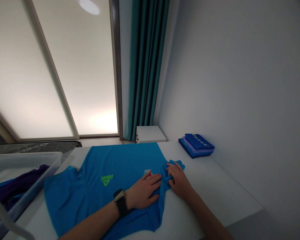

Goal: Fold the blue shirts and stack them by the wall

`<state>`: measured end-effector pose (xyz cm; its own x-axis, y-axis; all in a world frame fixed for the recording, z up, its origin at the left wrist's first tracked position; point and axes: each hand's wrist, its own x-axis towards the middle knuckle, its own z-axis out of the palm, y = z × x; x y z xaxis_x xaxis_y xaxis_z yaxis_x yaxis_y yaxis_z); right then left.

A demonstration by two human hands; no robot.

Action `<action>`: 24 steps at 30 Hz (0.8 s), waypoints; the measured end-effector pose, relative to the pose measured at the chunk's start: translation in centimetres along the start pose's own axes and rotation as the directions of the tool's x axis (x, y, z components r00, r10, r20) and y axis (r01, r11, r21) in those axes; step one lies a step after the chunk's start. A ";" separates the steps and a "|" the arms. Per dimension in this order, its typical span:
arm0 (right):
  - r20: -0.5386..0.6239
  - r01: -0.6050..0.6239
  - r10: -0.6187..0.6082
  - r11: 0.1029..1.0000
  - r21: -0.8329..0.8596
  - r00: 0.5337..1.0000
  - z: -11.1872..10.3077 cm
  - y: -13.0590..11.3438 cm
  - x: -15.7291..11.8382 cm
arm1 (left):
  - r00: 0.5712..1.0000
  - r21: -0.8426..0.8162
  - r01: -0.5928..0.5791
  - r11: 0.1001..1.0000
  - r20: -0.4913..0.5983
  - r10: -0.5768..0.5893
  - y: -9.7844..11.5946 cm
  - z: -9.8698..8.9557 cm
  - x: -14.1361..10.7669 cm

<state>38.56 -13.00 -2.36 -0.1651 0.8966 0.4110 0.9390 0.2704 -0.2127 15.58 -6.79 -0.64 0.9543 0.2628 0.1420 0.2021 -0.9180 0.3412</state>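
A blue T-shirt [95, 196] with a green PEAK logo lies spread on a white table, its collar side toward me. My left hand [144, 192], with a black watch [120, 201] on the wrist, lies flat on the shirt's right part, fingers stretched out. Under its fingertips a small white and red print partly shows. Just to the right, my right hand [179, 181] has its fingers curled on the bunched sleeve, gathering the cloth. Some of the fabric there is hidden by the fingers.
A stack of folded blue and purple clothes [196, 145] sits at the table's back right, by the wall. At left stands a clear plastic bin [46, 178] with dark purple and blue clothes inside. Beyond the table are a small white cabinet [151, 134] and a green curtain [146, 66].
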 end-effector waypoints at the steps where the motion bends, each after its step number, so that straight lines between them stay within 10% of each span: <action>1: -0.002 -0.006 0.006 1.000 0.000 1.000 -0.1 -0.1 0.0 | 1.000 -0.010 -0.009 1.000 0.011 0.010 0.3 -0.1 0.1; 24: -0.081 -0.125 0.116 0.986 -0.115 0.990 1.3 2.2 0.9 | 0.996 0.114 -0.021 0.993 0.090 0.010 -2.8 -1.0 1.1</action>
<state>40.04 -11.13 -3.56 -0.0303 0.8904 0.4541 0.9806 0.1146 -0.1592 15.87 -3.68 -0.52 0.9723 0.2256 0.0613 0.2062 -0.9511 0.2298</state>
